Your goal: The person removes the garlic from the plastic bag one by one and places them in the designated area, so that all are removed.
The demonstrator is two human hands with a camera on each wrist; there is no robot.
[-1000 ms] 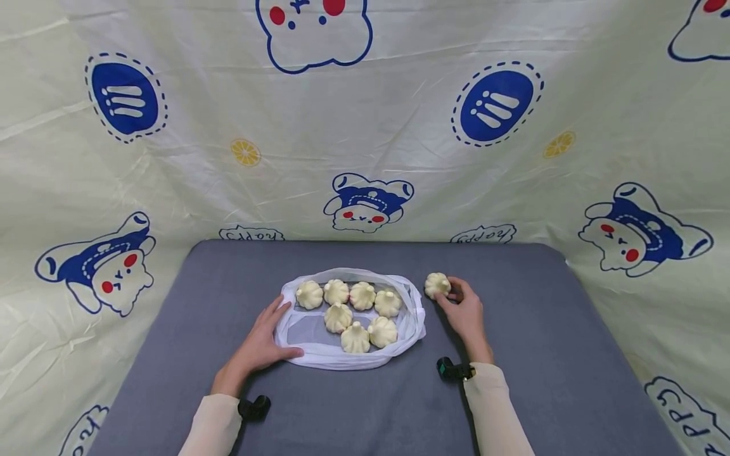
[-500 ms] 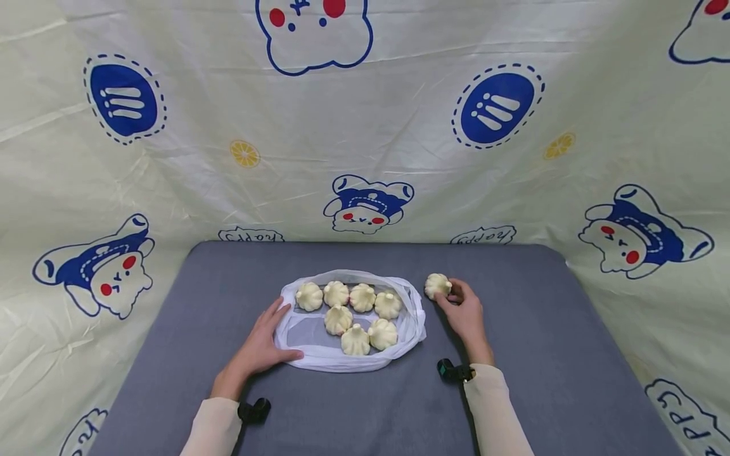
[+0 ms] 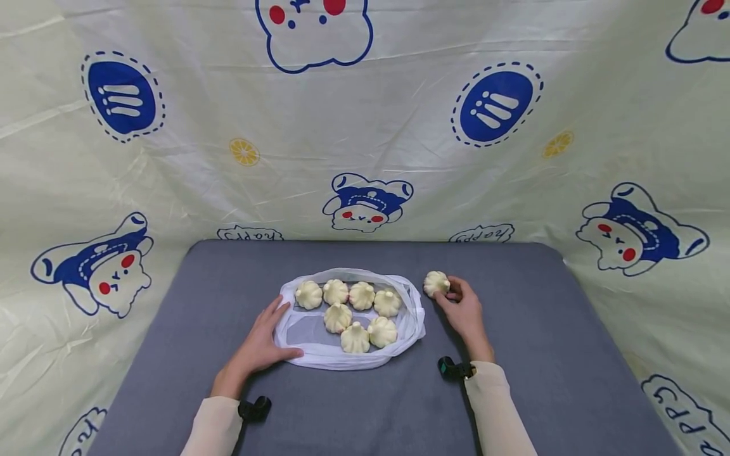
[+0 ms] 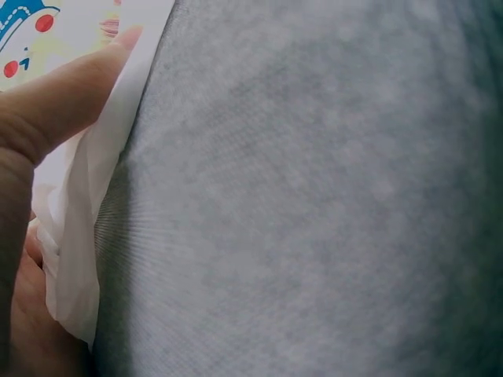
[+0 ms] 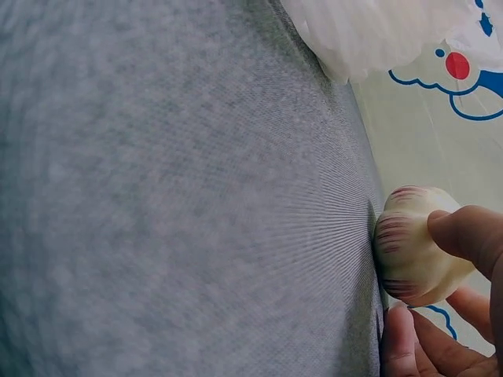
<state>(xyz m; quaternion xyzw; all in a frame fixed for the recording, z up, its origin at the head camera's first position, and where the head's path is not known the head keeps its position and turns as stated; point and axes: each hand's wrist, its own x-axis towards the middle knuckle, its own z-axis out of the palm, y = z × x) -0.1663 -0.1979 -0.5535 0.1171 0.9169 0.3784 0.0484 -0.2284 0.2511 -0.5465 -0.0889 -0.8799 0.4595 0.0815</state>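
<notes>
A white plastic bag lies spread wide at the table's middle, with several pale garlic bulbs inside. My left hand rests against the bag's left end, fingers spread at the side and thumb straight along the front rim. In the left wrist view, that thumb lies across the white plastic. To the right of the bag, my right hand grips one garlic bulb between thumb and fingers. The right wrist view shows this purple-streaked garlic bulb touching the grey cloth.
Grey cloth covers the table. A pale curtain with blue cartoon prints hangs behind and at both sides. Dark wrist cameras sit on both wrists.
</notes>
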